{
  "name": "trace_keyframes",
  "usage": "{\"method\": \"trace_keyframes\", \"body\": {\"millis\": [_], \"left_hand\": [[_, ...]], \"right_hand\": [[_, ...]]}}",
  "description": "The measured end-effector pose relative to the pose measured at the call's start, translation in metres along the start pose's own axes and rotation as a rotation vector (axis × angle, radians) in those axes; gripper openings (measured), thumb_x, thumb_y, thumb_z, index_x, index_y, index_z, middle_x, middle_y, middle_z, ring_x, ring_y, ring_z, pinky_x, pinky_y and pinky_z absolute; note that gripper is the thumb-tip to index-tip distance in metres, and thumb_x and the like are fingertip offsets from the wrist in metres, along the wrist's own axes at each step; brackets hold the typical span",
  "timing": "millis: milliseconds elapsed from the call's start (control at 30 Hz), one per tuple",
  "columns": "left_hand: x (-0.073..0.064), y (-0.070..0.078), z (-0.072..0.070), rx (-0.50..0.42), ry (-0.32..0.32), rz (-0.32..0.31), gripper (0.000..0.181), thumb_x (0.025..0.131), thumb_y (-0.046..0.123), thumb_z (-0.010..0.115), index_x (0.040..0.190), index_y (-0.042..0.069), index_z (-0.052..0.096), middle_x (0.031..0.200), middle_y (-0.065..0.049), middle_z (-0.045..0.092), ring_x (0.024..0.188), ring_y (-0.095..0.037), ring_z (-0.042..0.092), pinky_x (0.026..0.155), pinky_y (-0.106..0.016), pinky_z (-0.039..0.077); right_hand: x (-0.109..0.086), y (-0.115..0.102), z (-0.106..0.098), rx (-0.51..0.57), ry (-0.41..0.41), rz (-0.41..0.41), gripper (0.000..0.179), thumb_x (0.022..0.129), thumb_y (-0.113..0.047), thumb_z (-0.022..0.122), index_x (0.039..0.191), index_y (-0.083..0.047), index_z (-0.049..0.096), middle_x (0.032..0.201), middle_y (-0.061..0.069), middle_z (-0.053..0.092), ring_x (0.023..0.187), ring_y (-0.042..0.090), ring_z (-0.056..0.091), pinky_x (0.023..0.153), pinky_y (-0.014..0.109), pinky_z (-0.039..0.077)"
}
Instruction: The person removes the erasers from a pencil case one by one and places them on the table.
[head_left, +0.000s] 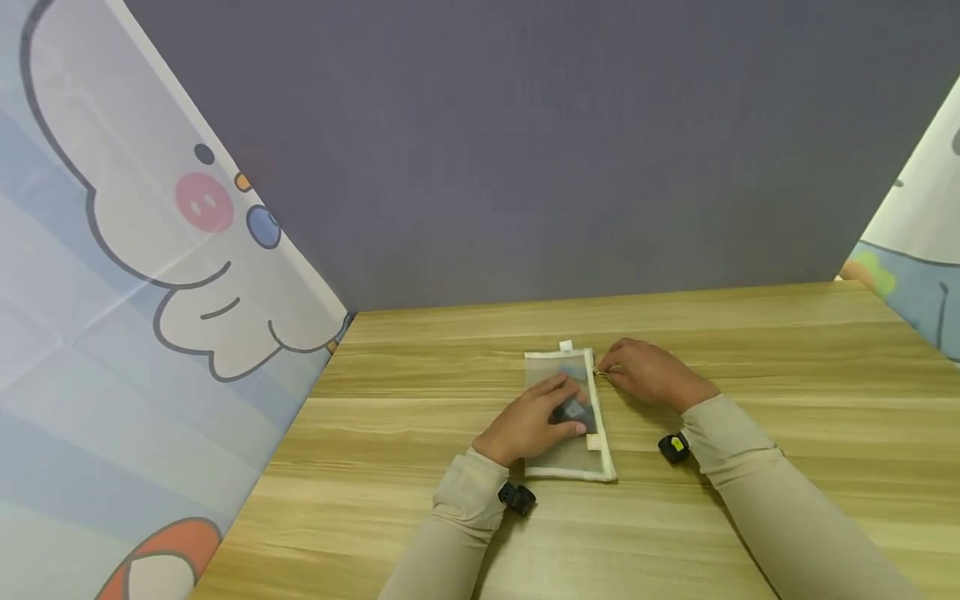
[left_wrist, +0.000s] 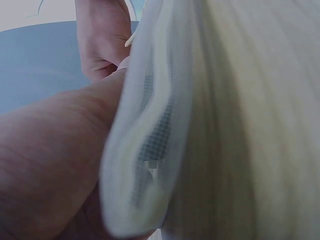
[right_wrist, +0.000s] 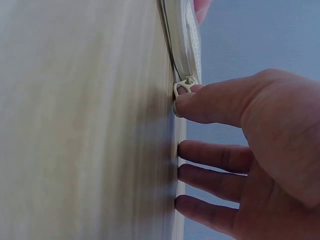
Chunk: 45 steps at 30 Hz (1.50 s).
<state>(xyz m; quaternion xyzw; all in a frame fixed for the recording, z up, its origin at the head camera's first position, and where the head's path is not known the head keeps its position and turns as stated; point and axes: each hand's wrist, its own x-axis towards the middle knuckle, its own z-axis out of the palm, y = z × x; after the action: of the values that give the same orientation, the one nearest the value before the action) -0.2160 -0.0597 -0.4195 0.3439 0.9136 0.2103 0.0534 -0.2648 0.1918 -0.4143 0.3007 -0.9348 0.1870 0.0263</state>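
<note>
A see-through mesh zip pouch (head_left: 570,474) with white edging lies flat on the table. Through its mesh a dark item (head_left: 574,411) shows; what it is I cannot tell. My left hand (head_left: 531,421) rests on top of the pouch, fingers spread and fairly straight, partly covering that item. At the pouch's far right corner, my right hand (head_left: 651,372) pinches the zipper pull (right_wrist: 175,93) between thumb and index finger. Its other fingers touch the tabletop in the right wrist view. The left wrist view shows the pouch's white edge (left_wrist: 161,90) raised beside the thumb.
The wood-grain table (head_left: 405,433) stretches out around the pouch. Behind it rises a plain grey panel (head_left: 570,167). A cartoon-printed cloth (head_left: 90,350) hangs on the left, and a similar printed cloth (head_left: 922,275) on the right.
</note>
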Motion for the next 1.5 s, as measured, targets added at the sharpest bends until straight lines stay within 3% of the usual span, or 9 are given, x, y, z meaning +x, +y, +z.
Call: {"method": "trace_keyframes", "body": {"millis": [267, 1100, 1500], "left_hand": [[-0.001, 0.0, -0.002, -0.017, -0.002, -0.013, 0.046, 0.099, 0.046, 0.059, 0.139, 0.024, 0.057, 0.162, -0.008, 0.03, 0.148, -0.023, 0.027, 0.113, -0.044, 0.033], [0.0, -0.003, 0.002, -0.024, 0.007, -0.023, 0.046, 0.098, 0.047, 0.059, 0.138, 0.026, 0.058, 0.162, -0.006, 0.031, 0.148, -0.021, 0.028, 0.113, -0.044, 0.034], [-0.001, -0.002, 0.0, -0.006, 0.014, -0.007, 0.044, 0.098, 0.047, 0.059, 0.137, 0.026, 0.058, 0.161, -0.006, 0.032, 0.148, -0.022, 0.029, 0.112, -0.044, 0.035]], "right_hand": [[-0.002, -0.003, 0.0, -0.019, 0.017, -0.054, 0.019, 0.093, -0.005, 0.069, 0.11, -0.006, 0.076, 0.115, 0.014, 0.067, 0.106, 0.035, 0.063, 0.091, 0.052, 0.05], [-0.015, -0.01, 0.001, -0.03, -0.006, -0.067, 0.023, 0.094, -0.007, 0.07, 0.116, -0.009, 0.075, 0.116, 0.013, 0.066, 0.105, 0.033, 0.064, 0.088, 0.051, 0.052], [-0.021, -0.016, -0.002, -0.013, -0.005, -0.093, 0.019, 0.094, -0.005, 0.069, 0.11, -0.013, 0.076, 0.117, 0.014, 0.067, 0.109, 0.036, 0.063, 0.089, 0.052, 0.052]]}}
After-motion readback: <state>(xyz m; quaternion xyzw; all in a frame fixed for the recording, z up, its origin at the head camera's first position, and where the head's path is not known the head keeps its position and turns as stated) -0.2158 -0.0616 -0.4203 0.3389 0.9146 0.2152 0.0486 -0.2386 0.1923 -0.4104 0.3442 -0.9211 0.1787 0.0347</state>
